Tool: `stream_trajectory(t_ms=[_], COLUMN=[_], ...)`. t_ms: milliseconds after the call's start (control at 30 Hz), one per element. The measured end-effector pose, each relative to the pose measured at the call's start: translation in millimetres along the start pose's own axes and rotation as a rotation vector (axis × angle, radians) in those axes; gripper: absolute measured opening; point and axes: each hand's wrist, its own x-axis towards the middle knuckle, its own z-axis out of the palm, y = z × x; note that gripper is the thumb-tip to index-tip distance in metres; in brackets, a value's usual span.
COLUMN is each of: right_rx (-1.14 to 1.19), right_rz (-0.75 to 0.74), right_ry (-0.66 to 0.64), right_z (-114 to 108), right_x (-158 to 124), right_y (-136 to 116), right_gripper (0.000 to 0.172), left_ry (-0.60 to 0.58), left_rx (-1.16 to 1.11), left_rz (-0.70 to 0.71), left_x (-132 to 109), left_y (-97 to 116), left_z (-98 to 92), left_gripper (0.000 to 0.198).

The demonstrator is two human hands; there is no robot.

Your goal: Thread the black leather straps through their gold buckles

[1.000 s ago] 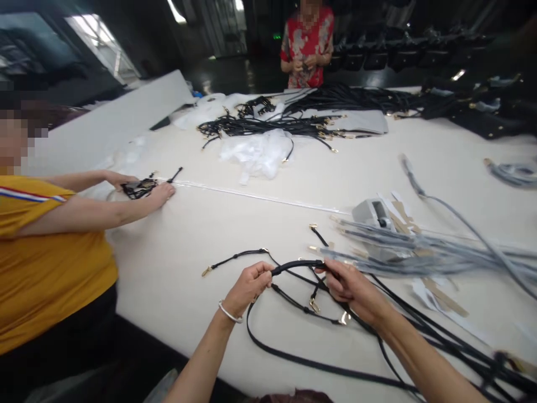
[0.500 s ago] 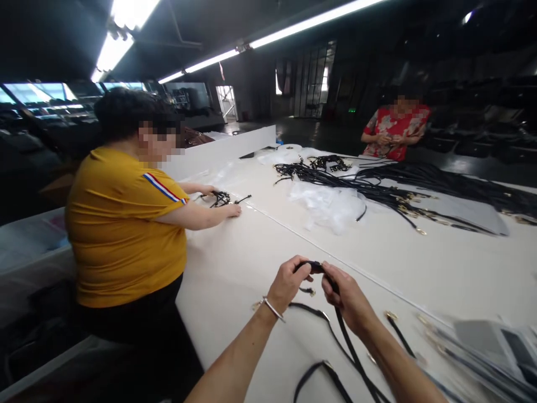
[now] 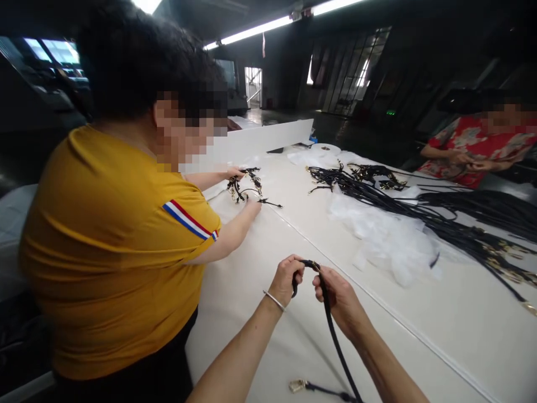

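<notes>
A black strap (image 3: 334, 331) arches between my hands, with a small gold-coloured metal piece near its top. My left hand (image 3: 288, 278), with a bangle at the wrist, is closed around one end of the loop. Fingers and thumb of my right hand (image 3: 339, 294) pinch the strap just right of the arch. From there it hangs down to the bottom edge of the view. Beneath my hands, a gold snap hook (image 3: 297, 385) on a short black strap end lies on the white table (image 3: 264, 336).
On my left a co-worker in a yellow shirt (image 3: 121, 252) handles black straps with gold clasps (image 3: 245, 184). Across the table are a heap of long black straps (image 3: 377, 198) and crumpled white plastic (image 3: 386, 235). Another person in a red patterned top (image 3: 465, 140) stands far right.
The view has swung left and closer to the yellow-shirted co-worker. My hands have moved slightly apart, and the strap now forms a taller arch between them.
</notes>
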Motion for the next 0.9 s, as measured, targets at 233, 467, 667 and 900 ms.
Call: stream_trajectory(t_ms=[233, 467, 667, 900], right_rx=[-0.024, -0.214, -0.995, -1.346], right_rz=[0.012, 0.063, -0.317, -0.29], right_ry=[0.039, 0.135, 0.144, 0.246], right_z=[-11, -36, -55, -51], right_x=[27, 37, 40, 44], right_y=[14, 20, 21, 19], right_gripper=[0.037, 0.05, 0.035, 0.027], left_ry=[0.04, 0.036, -0.049, 0.026], left_rx=[-0.164, -0.032, 0.788, 1.099], left_rz=[-0.158, -0.207, 0.102, 0.37], left_x=[24, 35, 33, 23], left_y=[-29, -42, -45, -50], left_z=[-8.7, -7.8, -5.4, -2.8], left_gripper=[0.015, 0.018, 0.017, 0.029])
